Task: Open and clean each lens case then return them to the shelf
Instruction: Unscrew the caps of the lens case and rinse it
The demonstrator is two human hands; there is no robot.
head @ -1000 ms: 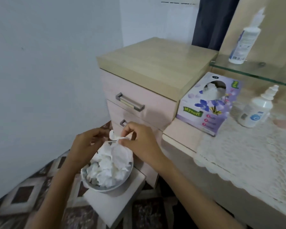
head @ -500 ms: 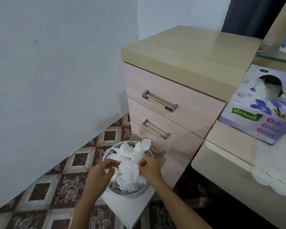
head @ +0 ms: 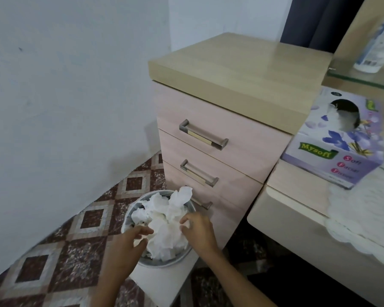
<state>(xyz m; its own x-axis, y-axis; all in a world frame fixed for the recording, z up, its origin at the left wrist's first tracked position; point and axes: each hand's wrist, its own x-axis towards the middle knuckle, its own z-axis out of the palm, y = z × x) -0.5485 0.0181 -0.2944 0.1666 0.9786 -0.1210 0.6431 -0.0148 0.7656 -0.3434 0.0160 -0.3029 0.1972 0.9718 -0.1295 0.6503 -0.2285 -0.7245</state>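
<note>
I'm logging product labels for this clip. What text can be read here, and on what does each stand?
"Mysoft": green banner on the front of the tissue box.
"Soft": red-initialled word beside it on the same box; the two lines below it are too blurred to read surely.
Green mark on the box top: too blurred.
Label on the bottle: too blurred.

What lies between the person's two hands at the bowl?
In the head view, crumpled white tissues heaped in the metal bowl fill the gap between the left hand and the right hand.
</note>
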